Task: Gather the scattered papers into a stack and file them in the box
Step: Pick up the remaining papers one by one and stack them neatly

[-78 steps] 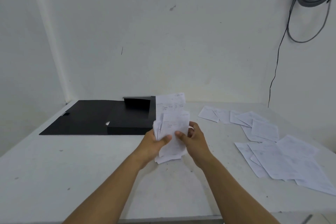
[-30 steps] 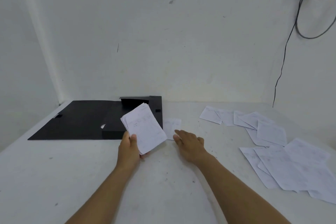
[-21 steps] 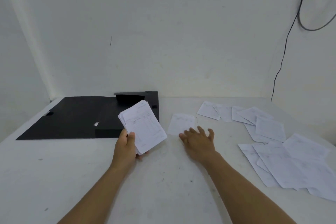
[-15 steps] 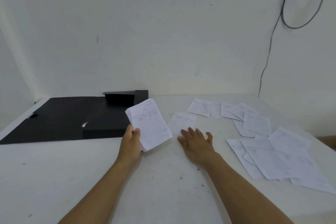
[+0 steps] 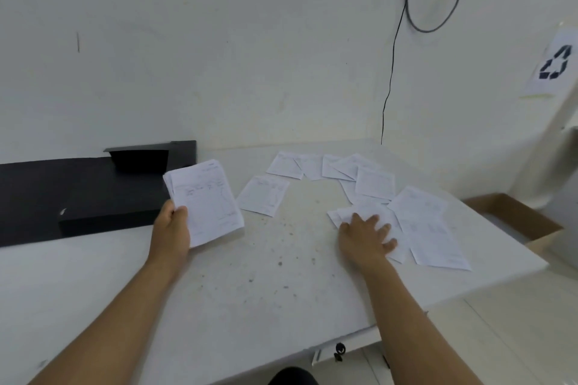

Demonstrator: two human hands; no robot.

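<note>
My left hand (image 5: 171, 230) grips a stack of white papers (image 5: 206, 201) by its lower left corner, held above the table just right of the open black file box (image 5: 93, 197). My right hand (image 5: 366, 233) lies flat with spread fingers on loose sheets (image 5: 419, 222) at the right of the table. One single sheet (image 5: 264, 195) lies between the hands. Several more scattered papers (image 5: 331, 166) fan out toward the back right.
The white table (image 5: 266, 284) ends at a right edge near the loose sheets. A brown cardboard box (image 5: 513, 216) stands on the floor beyond that edge. A black cable (image 5: 389, 84) hangs down the wall behind. A recycling sign (image 5: 555, 62) hangs at the far right.
My right hand let go of the stack, then moved right from beside the single sheet onto the loose sheets. My left hand keeps holding the stack. The view swung right.
</note>
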